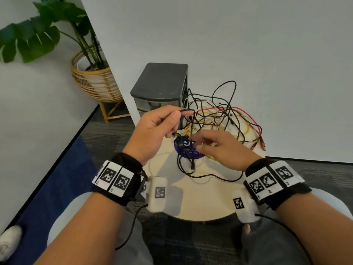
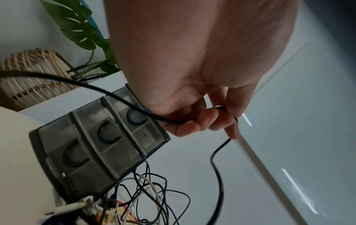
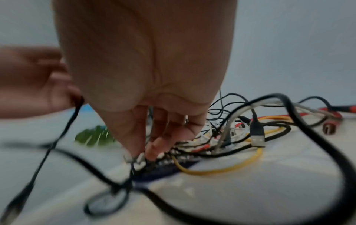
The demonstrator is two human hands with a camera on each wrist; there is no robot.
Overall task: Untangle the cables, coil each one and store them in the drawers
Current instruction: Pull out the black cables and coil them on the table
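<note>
A tangle of black, white, yellow and red cables [image 1: 225, 119] [image 3: 231, 134] [image 2: 146, 197] lies on the round pale table [image 1: 200, 199], right of a grey drawer unit [image 1: 160, 81] [image 2: 100, 144] whose three drawers are closed. My left hand [image 1: 174, 125] [image 2: 194, 126] is raised above the table, fingers curled round a black cable [image 1: 188, 111] [image 2: 217, 167] [image 3: 57, 137] that hangs down to loops on the tabletop. My right hand [image 1: 198, 143] [image 3: 144, 153] reaches into the near edge of the tangle with fingertips at the strands. Blur hides whether it pinches one.
A purple sticker [image 1: 189, 150] marks the table under the hands. A white wall panel stands right behind the table. A potted plant in a rattan stand [image 1: 95, 79] is on the floor at far left. A black USB plug [image 3: 257, 137] sticks out of the tangle.
</note>
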